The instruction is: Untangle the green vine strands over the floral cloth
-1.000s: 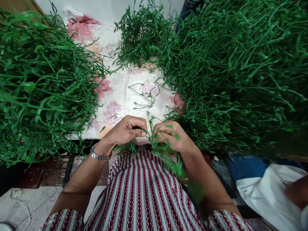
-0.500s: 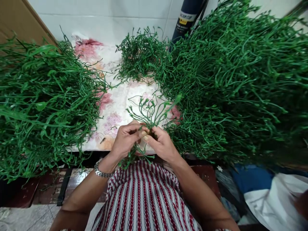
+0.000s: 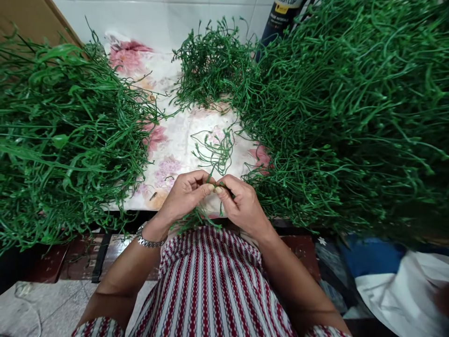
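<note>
Over the front edge of the table, both my hands meet with thumbs and fingers pinched. My left hand (image 3: pixel 187 194), with a metal watch (image 3: pixel 149 236) on its wrist, grips a thin green artificial plant stem (image 3: pixel 211 176). Against it, my right hand (image 3: pixel 242 199) pinches a short piece of green stem close to the left fingertips. The fingers partly hide how the pieces join. Just beyond the fingers, a branched green sprig (image 3: pixel 217 152) spreads above or on the cloth. More green sprigs (image 3: pixel 197 217) hang below my left hand, near my lap.
A large heap of green stems (image 3: pixel 70 140) covers the table's left side. A bigger heap (image 3: pixel 351 117) fills the right, and a smaller clump (image 3: pixel 213 65) stands at the back. Behind are a dark vacuum cup (image 3: pixel 278 21) and a cardboard box (image 3: pixel 38 18). Floral cloth (image 3: pixel 171 145) covers the table.
The sprig that fanned upright from my fingers now leans forward, lower over the cloth. My hands have shifted slightly, fingertips still together. The view has tilted down a little.
</note>
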`<state>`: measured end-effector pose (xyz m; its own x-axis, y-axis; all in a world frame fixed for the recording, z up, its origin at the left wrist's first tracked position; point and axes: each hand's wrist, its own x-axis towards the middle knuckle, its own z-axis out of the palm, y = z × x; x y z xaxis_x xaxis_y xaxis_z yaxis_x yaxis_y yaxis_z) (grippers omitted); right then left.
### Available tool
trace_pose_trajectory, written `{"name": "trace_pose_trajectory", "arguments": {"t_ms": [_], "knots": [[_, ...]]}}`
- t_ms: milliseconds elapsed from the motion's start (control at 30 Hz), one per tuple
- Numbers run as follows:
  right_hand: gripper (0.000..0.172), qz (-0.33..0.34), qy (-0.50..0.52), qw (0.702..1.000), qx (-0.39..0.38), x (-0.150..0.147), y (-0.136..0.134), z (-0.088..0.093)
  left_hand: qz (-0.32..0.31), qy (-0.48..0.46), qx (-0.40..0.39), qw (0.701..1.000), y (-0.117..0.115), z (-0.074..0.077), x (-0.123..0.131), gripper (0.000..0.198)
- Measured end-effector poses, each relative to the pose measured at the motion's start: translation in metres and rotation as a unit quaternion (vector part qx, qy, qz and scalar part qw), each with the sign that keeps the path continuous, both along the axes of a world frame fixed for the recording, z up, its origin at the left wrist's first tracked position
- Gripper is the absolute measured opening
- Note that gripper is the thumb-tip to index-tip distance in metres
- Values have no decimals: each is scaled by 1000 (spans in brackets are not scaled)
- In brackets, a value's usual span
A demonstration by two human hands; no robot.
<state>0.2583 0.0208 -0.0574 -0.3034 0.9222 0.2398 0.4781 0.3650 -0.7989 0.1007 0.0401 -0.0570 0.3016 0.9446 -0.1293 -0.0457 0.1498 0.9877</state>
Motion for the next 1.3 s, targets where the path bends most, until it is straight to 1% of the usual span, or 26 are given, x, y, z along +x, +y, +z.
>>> {"name": "trace_pose_trajectory", "arguments": {"t_ms": [67,167,300,433,500,567,600,733,767,833,967,1067,1133,1167,1200,1233,1300], "knots": [[16,31,-11,999,0,2,0,1,-14,4,7,1000,1,-1,-2,20],[13,58,4,998,-22,4,0,2,6,-21,5,1000,0,-3,-1,23],[16,32,40,998,-47,4,0,0,52,-57,-10,997,-5,-5,5,19],[20,6,41,997,-70,2,-2,-4,108,-77,3,991,-8,-5,11,17],[23,4,51,995,-85,1,-2,-6,121,-100,-3,988,-9,-5,12,17],[25,6,72,993,-96,0,-3,-6,113,-123,-21,986,-9,-5,12,17],[25,8,83,992,-97,0,-3,-5,98,-129,-33,986,-9,-5,11,16],[20,17,112,991,-68,0,-2,0,18,-157,-53,986,-9,-7,7,21],[20,19,112,991,-64,1,-2,2,9,-164,-49,985,-10,-8,7,21],[22,23,105,992,-68,1,-1,3,17,-165,-33,986,-10,-11,6,19],[31,4,58,994,-90,1,0,0,68,-114,1,991,-13,-16,8,14],[33,-19,5,998,-64,-1,-1,-1,92,-43,66,993,-14,-15,7,11],[31,-25,-25,999,-38,-2,-1,1,82,27,127,988,-12,-12,4,14],[30,-21,-32,999,-31,-2,-1,3,69,54,144,986,-11,-9,3,17],[28,-12,-32,999,-32,-2,-1,3,49,69,146,986,-10,-7,1,20],[26,3,-19,999,-43,-2,0,4,29,68,131,989,-10,-5,0,22],[28,47,52,992,-100,-1,1,2,-3,14,65,998,-9,-4,-2,24]]}}
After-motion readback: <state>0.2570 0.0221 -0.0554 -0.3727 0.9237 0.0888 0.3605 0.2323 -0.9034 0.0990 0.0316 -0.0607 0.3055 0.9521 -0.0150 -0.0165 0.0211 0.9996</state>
